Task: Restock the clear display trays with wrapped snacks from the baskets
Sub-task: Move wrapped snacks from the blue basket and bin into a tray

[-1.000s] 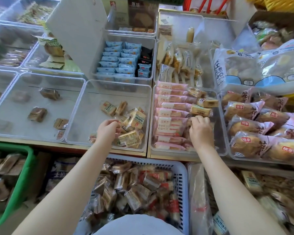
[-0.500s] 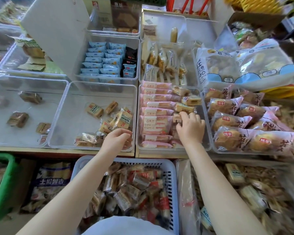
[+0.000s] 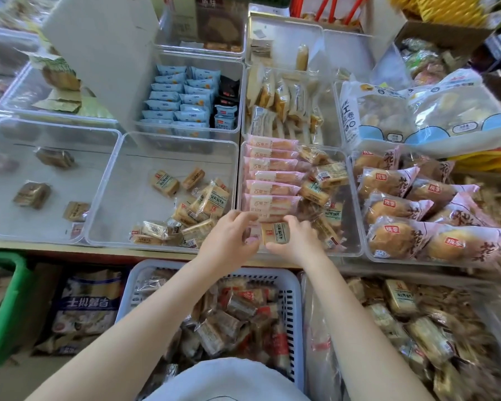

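Observation:
A small wrapped snack point(image 3: 275, 233) with a pale label sits between my two hands at the front edge of the clear tray point(image 3: 355, 227) that holds pink packets and tan snacks. My left hand point(image 3: 229, 241) grips its left side and my right hand point(image 3: 297, 241) grips its right side and underside. The neighbouring clear tray point(image 3: 107, 183) to the left holds a loose cluster of similar tan snacks point(image 3: 206, 204). Below my arms a pale blue basket point(image 3: 294, 299) is full of wrapped snacks.
A clear tray point(image 3: 0, 227) at far left holds a few brown snacks. Bread buns in pink wrappers point(image 3: 402, 209) fill the right tray. Blue packets point(image 3: 180, 96) sit in a back tray. A green basket point(image 3: 0, 314) stands lower left, a plastic bag of snacks point(image 3: 417, 328) lower right.
My left hand moved right from the middle tray to meet my right hand. My right hand drew back toward the tray's front edge, and both now hold one wrapped snack.

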`<action>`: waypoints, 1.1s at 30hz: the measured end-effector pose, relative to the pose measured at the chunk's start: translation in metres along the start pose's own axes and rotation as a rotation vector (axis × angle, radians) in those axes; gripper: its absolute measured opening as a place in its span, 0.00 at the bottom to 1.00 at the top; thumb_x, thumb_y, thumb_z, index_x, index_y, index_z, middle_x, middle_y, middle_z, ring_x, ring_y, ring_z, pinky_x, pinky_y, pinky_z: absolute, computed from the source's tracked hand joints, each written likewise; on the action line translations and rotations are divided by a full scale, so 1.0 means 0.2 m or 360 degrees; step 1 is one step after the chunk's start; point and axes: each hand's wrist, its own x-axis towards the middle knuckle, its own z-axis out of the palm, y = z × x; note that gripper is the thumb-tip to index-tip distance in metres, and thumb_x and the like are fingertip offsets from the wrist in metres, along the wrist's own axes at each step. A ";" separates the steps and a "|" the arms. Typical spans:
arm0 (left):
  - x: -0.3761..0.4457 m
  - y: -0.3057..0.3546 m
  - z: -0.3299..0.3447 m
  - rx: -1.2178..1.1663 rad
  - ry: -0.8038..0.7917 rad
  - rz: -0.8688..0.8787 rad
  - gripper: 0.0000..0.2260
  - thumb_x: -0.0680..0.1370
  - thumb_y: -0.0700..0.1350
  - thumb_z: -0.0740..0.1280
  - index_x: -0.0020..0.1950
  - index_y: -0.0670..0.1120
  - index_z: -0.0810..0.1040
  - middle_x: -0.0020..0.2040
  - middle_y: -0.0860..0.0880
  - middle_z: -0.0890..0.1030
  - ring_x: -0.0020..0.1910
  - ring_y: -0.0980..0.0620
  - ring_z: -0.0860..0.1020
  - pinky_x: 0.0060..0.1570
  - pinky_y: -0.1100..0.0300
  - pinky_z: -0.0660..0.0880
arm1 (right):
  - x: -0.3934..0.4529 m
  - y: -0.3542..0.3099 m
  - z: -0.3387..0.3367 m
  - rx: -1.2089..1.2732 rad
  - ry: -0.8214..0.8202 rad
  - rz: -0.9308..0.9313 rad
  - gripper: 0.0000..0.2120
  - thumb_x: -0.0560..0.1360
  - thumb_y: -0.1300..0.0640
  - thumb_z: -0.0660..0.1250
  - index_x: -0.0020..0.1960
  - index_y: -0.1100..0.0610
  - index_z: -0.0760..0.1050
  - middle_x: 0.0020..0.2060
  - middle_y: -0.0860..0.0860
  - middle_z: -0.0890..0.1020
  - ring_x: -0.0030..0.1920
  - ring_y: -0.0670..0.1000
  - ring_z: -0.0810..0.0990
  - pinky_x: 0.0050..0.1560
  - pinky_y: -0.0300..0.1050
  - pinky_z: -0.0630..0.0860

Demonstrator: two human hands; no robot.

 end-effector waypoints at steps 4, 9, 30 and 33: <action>-0.04 -0.07 0.00 -0.0093 -0.0028 -0.0093 0.16 0.80 0.52 0.66 0.66 0.51 0.74 0.59 0.52 0.74 0.58 0.54 0.72 0.53 0.62 0.68 | 0.09 -0.03 0.06 0.0114 -0.0017 0.0169 0.50 0.68 0.35 0.75 0.78 0.54 0.53 0.73 0.61 0.62 0.72 0.63 0.66 0.68 0.61 0.70; -0.05 -0.09 0.01 -0.0077 -0.0065 -0.0136 0.12 0.80 0.50 0.65 0.63 0.50 0.77 0.59 0.52 0.75 0.59 0.52 0.72 0.56 0.59 0.69 | 0.14 -0.06 0.06 0.0059 -0.0083 0.0151 0.51 0.66 0.38 0.78 0.78 0.57 0.56 0.73 0.60 0.62 0.70 0.61 0.69 0.68 0.57 0.73; -0.06 -0.43 -0.35 -0.1121 0.0716 -0.0780 0.14 0.77 0.41 0.72 0.61 0.51 0.79 0.53 0.49 0.83 0.49 0.51 0.83 0.50 0.52 0.82 | -0.07 -0.28 0.07 0.0527 0.0082 -0.0705 0.24 0.81 0.54 0.64 0.75 0.47 0.65 0.73 0.47 0.70 0.73 0.49 0.67 0.73 0.51 0.66; -0.02 -0.59 -0.36 -0.0509 0.0908 -0.0683 0.19 0.80 0.34 0.63 0.67 0.52 0.77 0.59 0.48 0.76 0.49 0.55 0.76 0.52 0.59 0.73 | -0.06 -0.30 0.25 0.0030 -0.0008 -0.0872 0.27 0.82 0.44 0.59 0.79 0.42 0.57 0.81 0.45 0.53 0.80 0.50 0.53 0.78 0.57 0.56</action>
